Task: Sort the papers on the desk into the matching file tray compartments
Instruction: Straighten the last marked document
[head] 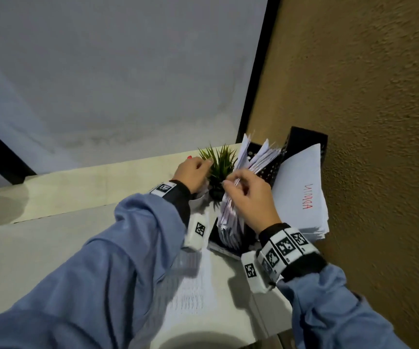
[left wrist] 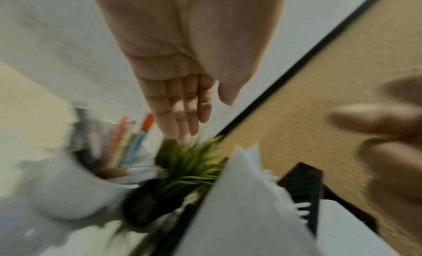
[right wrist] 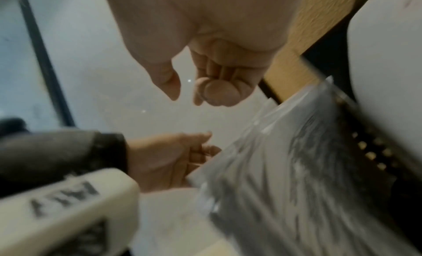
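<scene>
A black perforated file tray (head: 271, 170) stands at the desk's right end against the wall. Several white papers (head: 231, 217) stand in its near compartment, and a stack topped by a sheet marked "ADMIN" in red (head: 301, 187) leans in the right one. My right hand (head: 231, 183) hovers over the top edges of the near papers (right wrist: 285, 151). Its fingers (right wrist: 217, 94) are curled, the thumb apart, nothing between them. My left hand (head: 198, 167) is flat with straight fingers (left wrist: 182, 126), just above the plant. A printed sheet (head: 193, 285) lies on the desk under my left forearm.
A small green plant (head: 221, 165) in a dark pot sits just left of the tray. A white cup (left wrist: 75, 191) with pens (left wrist: 137, 141) stands beside it. The textured tan wall (head: 367, 122) runs close along the right. The pale desk (head: 52, 248) stretches left.
</scene>
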`<state>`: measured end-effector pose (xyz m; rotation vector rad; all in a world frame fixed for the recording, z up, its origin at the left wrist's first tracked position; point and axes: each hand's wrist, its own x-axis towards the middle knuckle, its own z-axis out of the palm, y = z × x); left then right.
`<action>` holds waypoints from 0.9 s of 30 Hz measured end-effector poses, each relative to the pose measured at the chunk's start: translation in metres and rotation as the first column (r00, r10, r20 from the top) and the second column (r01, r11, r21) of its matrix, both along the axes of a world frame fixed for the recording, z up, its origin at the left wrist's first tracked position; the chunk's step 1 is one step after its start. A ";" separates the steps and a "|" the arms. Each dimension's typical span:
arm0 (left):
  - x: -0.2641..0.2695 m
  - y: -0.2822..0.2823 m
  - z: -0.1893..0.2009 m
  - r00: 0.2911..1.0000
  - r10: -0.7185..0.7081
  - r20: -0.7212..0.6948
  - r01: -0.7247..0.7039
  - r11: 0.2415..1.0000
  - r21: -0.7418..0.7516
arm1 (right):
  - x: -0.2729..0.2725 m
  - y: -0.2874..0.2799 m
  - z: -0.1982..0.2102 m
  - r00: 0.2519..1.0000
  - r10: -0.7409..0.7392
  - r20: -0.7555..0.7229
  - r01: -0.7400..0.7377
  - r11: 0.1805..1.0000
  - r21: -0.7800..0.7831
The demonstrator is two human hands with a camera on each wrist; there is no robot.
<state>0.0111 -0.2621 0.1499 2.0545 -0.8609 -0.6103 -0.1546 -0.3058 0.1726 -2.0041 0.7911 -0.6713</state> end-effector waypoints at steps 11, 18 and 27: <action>0.013 0.206 -0.154 0.894 0.447 -0.023 -0.339 0.710 0.617 | -0.001 0.105 -0.171 0.724 0.251 -0.642 -0.038 0.944 0.327; -0.011 0.233 -0.177 0.781 0.607 -0.145 -0.479 0.732 0.485 | 0.008 0.098 -0.191 0.810 -0.086 -0.579 0.400 0.804 0.441; -0.022 0.257 -0.192 0.780 0.584 -0.227 -0.515 0.804 0.298 | 0.021 0.114 -0.185 0.907 -0.056 -0.417 0.311 0.757 0.574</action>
